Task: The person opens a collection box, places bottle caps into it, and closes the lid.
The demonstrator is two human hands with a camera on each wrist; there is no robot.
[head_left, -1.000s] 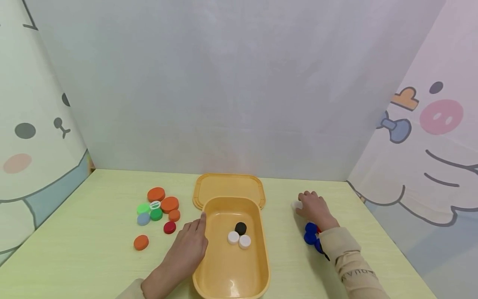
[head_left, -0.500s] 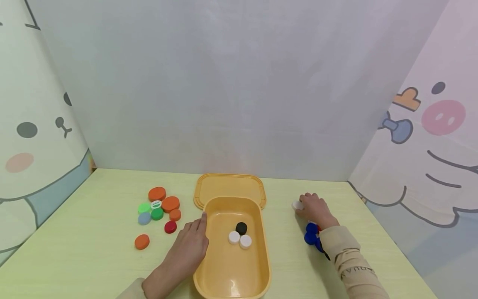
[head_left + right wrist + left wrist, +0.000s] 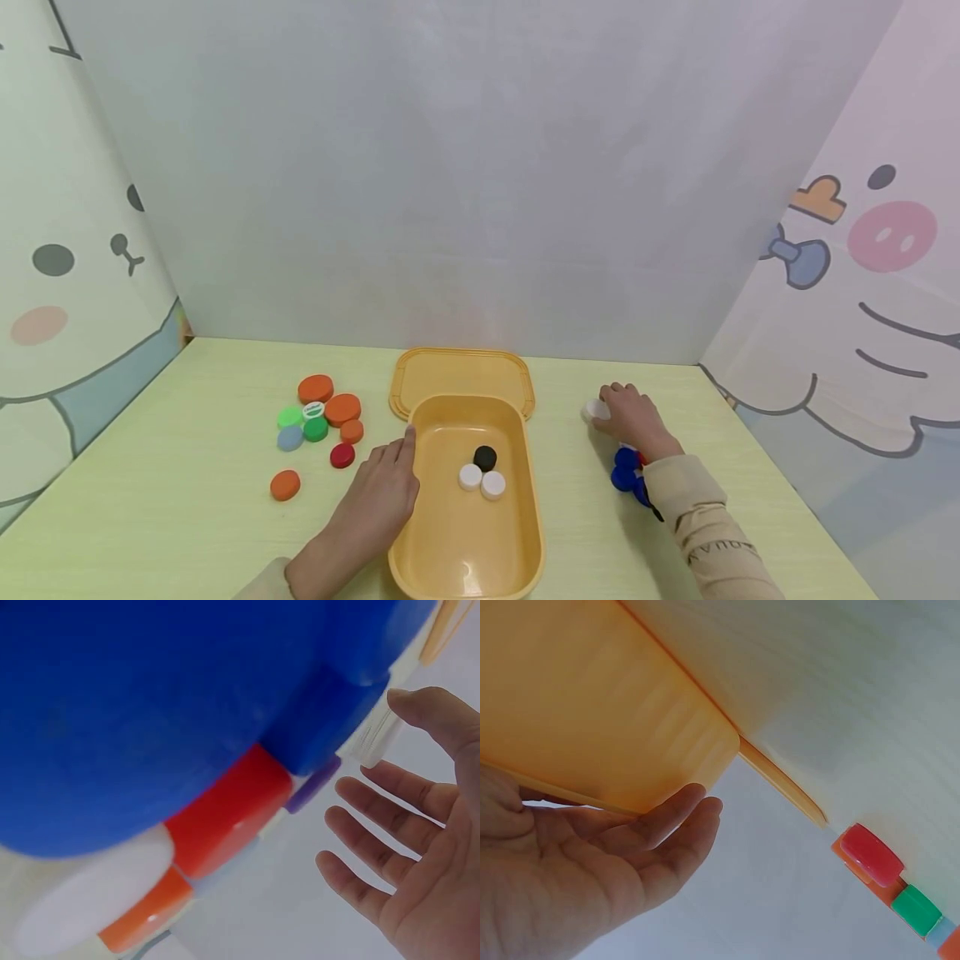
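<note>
In the head view a yellow plastic box (image 3: 465,542) holds two white bottle caps (image 3: 482,481) and a black bottle cap (image 3: 484,458). My left hand (image 3: 378,492) grips its left rim; in the left wrist view the fingers (image 3: 671,814) lie along the outer wall. On the right of the table, my right hand (image 3: 633,421) pinches a white bottle cap (image 3: 595,410) between thumb and index finger. The right wrist view shows that cap's ridged side (image 3: 377,733), with the other fingers spread apart. Below this hand lie blue caps (image 3: 624,468), partly hidden by the sleeve.
Left of the box lie several loose caps: orange (image 3: 342,409), green (image 3: 315,429), light blue (image 3: 290,438) and red (image 3: 342,455). A yellow lid (image 3: 461,379) lies flat behind the box. Near the blue caps, the right wrist view shows red (image 3: 232,810) and orange caps (image 3: 150,907).
Between half a second ago and now, my right hand and the white cap shift very slightly left and up. My left hand and the box stay in place.
</note>
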